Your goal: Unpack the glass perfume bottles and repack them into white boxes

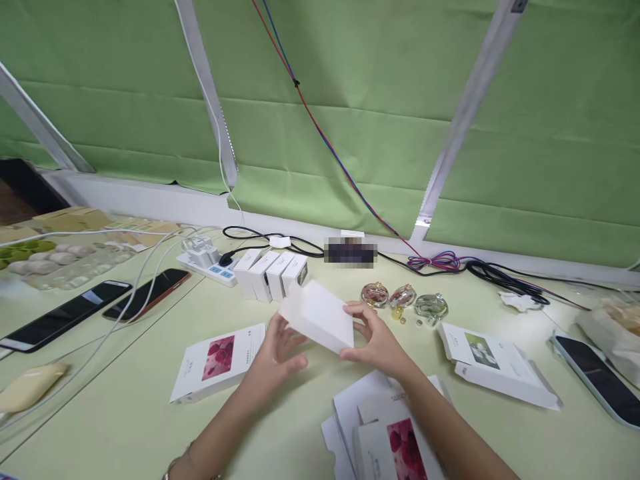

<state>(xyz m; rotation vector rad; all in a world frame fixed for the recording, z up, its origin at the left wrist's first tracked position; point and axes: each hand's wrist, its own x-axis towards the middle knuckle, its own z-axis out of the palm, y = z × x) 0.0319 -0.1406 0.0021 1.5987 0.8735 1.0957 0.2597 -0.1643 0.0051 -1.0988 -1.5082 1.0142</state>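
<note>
A plain white carton [323, 317] is held tilted above the table, with a flap raised at its left end. My right hand [373, 340] pinches its right side between thumb and fingers. Close under the carton's left end is my left hand [275, 350], its thumb and fingers apart; whether a fingertip touches the carton is hidden. Left of it lies a white box with a red flower picture [219, 357]. Beneath my right forearm, several flat cartons [367, 400] overlap, one showing a red picture. Farther right rests a white box with a green picture [500, 363].
Several small white boxes [270, 273] stand by a power strip [220, 272]. Three glass bottles [403, 300] sit behind my right hand, with small caps nearby. Phones [65, 313] and loose white cables lie left, another phone [600, 380] right. Black cable coils [505, 280] run along the back.
</note>
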